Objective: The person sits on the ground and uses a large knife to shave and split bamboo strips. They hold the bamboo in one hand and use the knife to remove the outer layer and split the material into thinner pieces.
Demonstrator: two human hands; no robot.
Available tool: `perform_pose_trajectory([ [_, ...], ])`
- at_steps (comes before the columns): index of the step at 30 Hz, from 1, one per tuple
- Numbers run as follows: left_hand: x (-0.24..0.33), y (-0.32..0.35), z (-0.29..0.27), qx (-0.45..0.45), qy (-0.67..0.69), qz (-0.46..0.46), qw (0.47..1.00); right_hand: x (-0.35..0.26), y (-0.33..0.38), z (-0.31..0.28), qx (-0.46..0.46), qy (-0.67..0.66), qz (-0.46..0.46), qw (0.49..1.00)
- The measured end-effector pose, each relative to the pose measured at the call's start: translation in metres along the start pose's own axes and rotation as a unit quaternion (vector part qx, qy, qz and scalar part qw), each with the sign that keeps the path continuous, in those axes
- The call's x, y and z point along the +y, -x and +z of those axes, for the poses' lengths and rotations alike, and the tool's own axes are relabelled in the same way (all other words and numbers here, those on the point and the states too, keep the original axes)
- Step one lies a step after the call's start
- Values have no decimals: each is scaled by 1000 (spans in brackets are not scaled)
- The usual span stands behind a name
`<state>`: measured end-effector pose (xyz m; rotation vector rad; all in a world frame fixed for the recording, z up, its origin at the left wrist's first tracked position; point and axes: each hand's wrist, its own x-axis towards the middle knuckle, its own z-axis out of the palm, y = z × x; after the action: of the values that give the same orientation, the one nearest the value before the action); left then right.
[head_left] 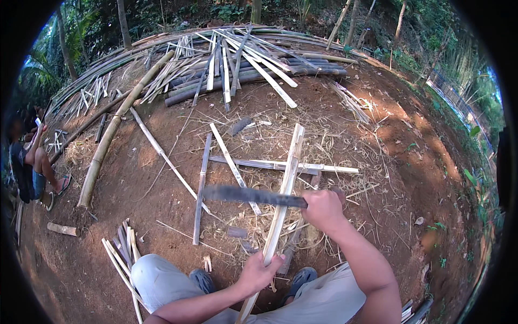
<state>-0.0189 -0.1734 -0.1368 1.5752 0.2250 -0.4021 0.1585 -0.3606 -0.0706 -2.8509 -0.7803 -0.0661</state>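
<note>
A long split bamboo strip (289, 171) slants up and away between my knees, its pale inner side showing. Near its lower end my left hand (258, 275) is closed around it, thumb along the edge. My right hand (324, 209) grips the handle of a machete (253, 196). The dark blade points left, lies across the strip and is blurred toward its tip. Whether the edge bites into the bamboo I cannot tell. Under the strip, a wooden piece (294, 245) stands between my feet, partly hidden.
Bamboo strips (202, 183) and curly shavings (334, 146) litter the dirt ahead. Behind lies a big pile of poles and splits (226, 75). A long pole (118, 124) slants at left, near a seated person (35, 162). More strips (123, 254) lie beside my left knee.
</note>
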Motion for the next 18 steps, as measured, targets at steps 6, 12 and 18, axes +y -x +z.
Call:
perform_pose_trajectory([
  [6, 13, 25, 13, -13, 4, 68, 998, 44, -19, -11, 159, 0, 238, 958],
  [12, 20, 13, 9, -149, 87, -7, 985, 52, -6, 19, 7, 87, 141, 986],
  [18, 17, -21, -38, -177, 271, -88, 942, 47, -3, 23, 33, -8, 257, 966],
])
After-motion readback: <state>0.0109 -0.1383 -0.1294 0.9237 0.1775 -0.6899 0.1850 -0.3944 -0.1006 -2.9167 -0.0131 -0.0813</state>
